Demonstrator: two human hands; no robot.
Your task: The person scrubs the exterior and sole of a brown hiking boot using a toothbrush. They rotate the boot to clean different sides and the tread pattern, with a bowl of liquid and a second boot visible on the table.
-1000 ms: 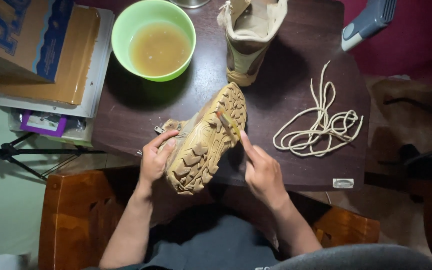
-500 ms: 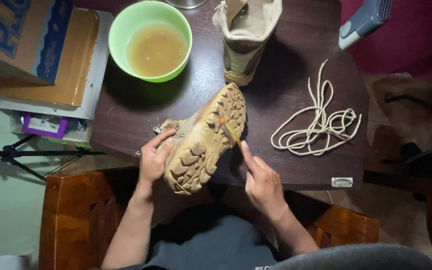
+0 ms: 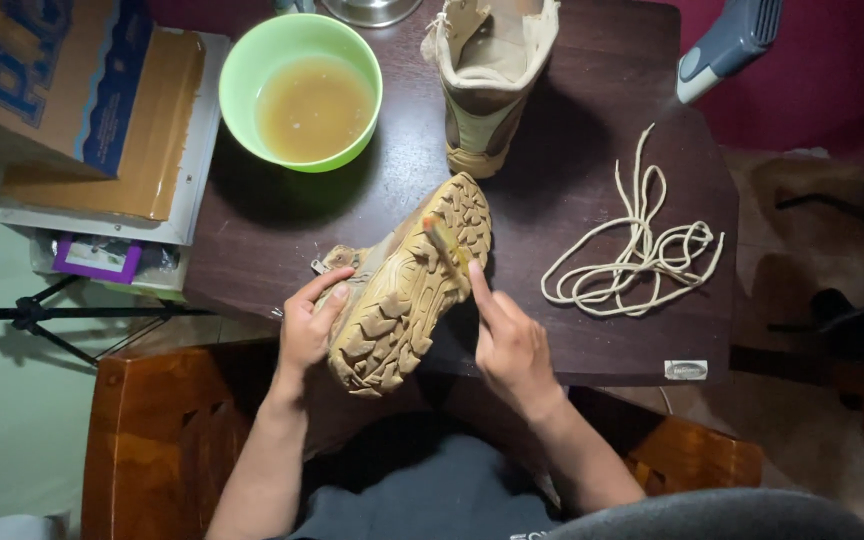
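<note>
Overhead view of a dark bench. A tan boot lies sole-up at the near edge, toe toward the middle. The left hand clasps its heel side, fingers curled and pressed onto the sole. The right hand pinches a small brush in its grip — the bristle end now sits on the forefoot tread, a little further toward the toe than half a second ago; the boot itself has not shifted, so scrubbing appears under way. A second boot stands upright at the far edge, a green bowl of murky liquid at the far left corner, loose laces near the right edge.
</note>
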